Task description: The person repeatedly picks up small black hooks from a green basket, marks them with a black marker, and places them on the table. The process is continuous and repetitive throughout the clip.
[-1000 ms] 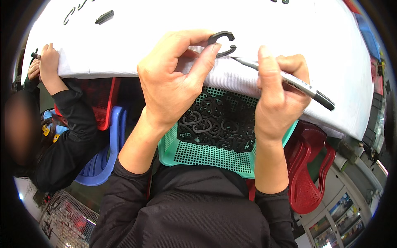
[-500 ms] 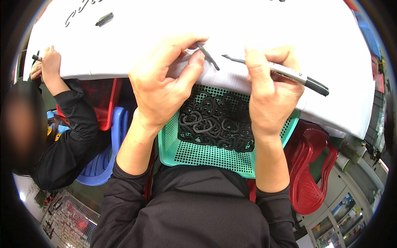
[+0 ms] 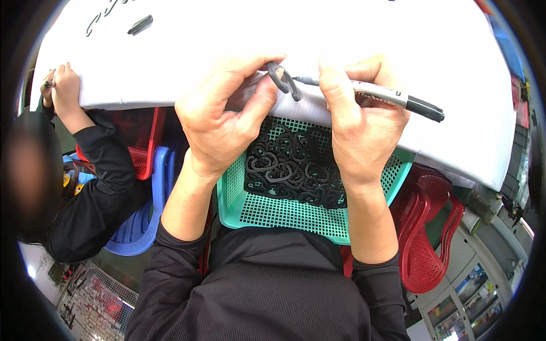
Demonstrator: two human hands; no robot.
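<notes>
Nearest, below both wrists, a green perforated plastic basket [image 3: 284, 213] rests in the person's lap, holding a heap of black heart-shaped rubber rings [image 3: 293, 167] that lies under the heels of the two palms.

Above the basket the left hand [image 3: 219, 122] is curled shut — its thumb and forefinger pinch a single black rubber ring piece [image 3: 282, 78] at the table's near edge, just right of the fingertips. The right hand [image 3: 361, 128] is closed around a grey marker pen with a black cap [image 3: 392, 98]; the pen's fine tip points left and meets the pinched ring between the two hands, while the capped end juts out to the right past the knuckles.

Under and beyond the fingers spreads a white table top [image 3: 341, 34], its edge curving over the basket. To the right of the right forearm stands a red plastic chair [image 3: 424, 238]; to the left of the left forearm are a blue plastic chair [image 3: 148, 221] and a red mesh crate [image 3: 142, 142].

Further left, another person's hand [image 3: 65, 88] in a black sleeve rests on the table edge, gripping something small and dark — what it is cannot be told. Farthest from the fingers, a small dark cap-like object [image 3: 140, 24] lies on the table near its upper left.
</notes>
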